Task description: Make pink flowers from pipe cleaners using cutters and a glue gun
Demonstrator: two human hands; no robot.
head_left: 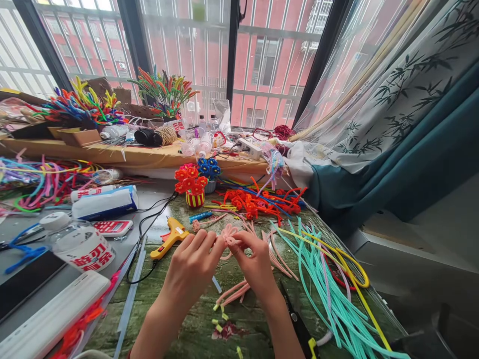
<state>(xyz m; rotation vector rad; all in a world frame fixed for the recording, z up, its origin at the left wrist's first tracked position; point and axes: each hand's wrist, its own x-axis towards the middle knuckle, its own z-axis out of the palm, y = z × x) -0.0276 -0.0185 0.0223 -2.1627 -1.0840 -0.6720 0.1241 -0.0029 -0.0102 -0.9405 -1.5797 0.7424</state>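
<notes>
Between my two hands is a pink pipe cleaner flower [229,234] with looped petals. My left hand [196,257] pinches it from the left, fingers curled together. From the right, my right hand [251,257] grips its edge between thumb and fingers. Loose pink pipe cleaners [235,293] lie on the table under and behind my hands. Small pale yellow pieces [219,326] are scattered below them. A yellow hot glue gun [170,238] rests just left of my left hand. Black-handled scissors [295,319] lie partly hidden beside my right forearm.
Turquoise pipe cleaners [325,284] spread over the right side. Red pipe cleaner pieces [258,199] and a striped pot of red flowers [194,197] stand at the back. A plastic bottle [80,244], a white power bank-like block [56,314] and clear glue sticks [130,294] lie left.
</notes>
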